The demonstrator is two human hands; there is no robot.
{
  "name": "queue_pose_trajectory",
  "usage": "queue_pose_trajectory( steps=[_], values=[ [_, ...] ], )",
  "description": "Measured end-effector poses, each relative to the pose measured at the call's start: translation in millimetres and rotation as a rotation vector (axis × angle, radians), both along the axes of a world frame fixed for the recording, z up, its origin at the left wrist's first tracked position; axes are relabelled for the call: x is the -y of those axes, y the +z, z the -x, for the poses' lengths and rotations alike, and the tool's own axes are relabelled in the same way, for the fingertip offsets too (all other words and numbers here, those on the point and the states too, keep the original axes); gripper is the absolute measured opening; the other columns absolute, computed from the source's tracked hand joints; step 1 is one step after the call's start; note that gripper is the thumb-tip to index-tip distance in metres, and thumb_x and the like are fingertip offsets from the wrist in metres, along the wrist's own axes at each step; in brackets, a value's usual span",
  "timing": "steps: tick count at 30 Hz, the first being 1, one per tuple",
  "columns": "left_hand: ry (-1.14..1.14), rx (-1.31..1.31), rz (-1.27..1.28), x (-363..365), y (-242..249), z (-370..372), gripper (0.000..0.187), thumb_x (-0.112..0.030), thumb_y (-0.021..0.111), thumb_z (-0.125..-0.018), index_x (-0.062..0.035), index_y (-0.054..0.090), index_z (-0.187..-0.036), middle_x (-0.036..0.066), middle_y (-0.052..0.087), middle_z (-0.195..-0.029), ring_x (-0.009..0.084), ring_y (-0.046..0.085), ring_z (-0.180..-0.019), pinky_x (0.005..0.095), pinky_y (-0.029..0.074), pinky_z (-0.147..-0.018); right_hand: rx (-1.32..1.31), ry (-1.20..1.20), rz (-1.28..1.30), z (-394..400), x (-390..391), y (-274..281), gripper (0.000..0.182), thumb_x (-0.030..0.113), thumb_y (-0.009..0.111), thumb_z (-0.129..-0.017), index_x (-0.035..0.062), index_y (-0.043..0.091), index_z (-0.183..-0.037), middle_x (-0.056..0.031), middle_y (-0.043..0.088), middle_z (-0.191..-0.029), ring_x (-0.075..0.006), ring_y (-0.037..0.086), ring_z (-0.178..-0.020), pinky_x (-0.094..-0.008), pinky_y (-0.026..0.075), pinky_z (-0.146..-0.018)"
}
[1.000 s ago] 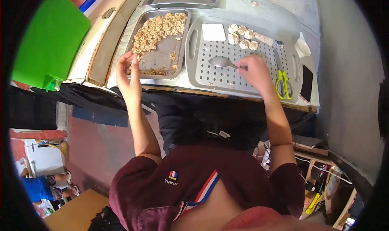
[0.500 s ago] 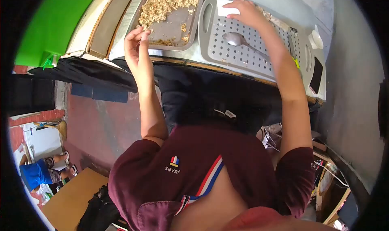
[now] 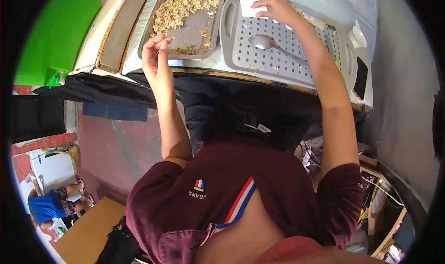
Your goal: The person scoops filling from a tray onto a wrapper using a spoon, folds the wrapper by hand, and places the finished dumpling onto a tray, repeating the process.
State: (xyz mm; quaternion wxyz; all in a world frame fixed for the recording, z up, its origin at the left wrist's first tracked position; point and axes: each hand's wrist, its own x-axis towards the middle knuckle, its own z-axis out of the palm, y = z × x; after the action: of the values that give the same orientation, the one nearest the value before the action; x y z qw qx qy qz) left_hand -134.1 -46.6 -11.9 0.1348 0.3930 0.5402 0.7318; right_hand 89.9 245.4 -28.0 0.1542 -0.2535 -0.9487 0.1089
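My left hand is at the near left corner of a metal tray of crumbly, oat-like pieces. Its thumb and fingertips come together in a pinch, and whatever lies between them is too small to make out. Over a grey perforated tray, my right hand reaches to a small white paper piece. Its thumb and fingers are apart at the paper's right edge, with no clear grip on it. A metal spoon lies on the perforated tray, below that hand, its handle running toward my right forearm.
Right of the perforated tray are a dark phone and a small white cup. A wrapped item lies behind my right wrist. A green container stands at left. Beyond the table, a person in blue is at lower left.
The view has shifted slightly, so the trays appear a little further left. Both hands keep nearly the same places, with small finger movements. The paper and spoon stay where they lay.
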Motion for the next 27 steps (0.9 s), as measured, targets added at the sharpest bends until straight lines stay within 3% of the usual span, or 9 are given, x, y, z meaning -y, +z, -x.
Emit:
queue_pose_trajectory(
  steps=[13,27],
  values=[
    [0.001,0.009,0.024,1.8,-0.3,1.6,0.015,-0.008,0.052,-0.094,-0.0031,0.057,-0.107,0.004,0.062,-0.094,0.01,0.055,-0.092,0.0247,0.04,-0.088,-0.006,-0.017,-0.008,-0.4,-3.0,-1.9,0.034,0.033,0.07,-0.077,0.0265,0.068,-0.109,-0.0135,0.059,-0.12,-0.029,0.048,-0.119,-0.0413,0.036,-0.1],
    [-0.01,-0.013,0.02,1.9,-2.2,3.8,0.014,-0.009,0.051,-0.094,-0.0023,0.057,-0.106,0.006,0.062,-0.094,0.0115,0.057,-0.093,0.0263,0.041,-0.09,-0.006,-0.066,0.036,-3.5,-1.3,-3.1,0.031,0.033,0.068,-0.079,0.0274,0.067,-0.11,-0.0134,0.057,-0.122,-0.0306,0.047,-0.12,-0.0423,0.036,-0.1]
  ],
)
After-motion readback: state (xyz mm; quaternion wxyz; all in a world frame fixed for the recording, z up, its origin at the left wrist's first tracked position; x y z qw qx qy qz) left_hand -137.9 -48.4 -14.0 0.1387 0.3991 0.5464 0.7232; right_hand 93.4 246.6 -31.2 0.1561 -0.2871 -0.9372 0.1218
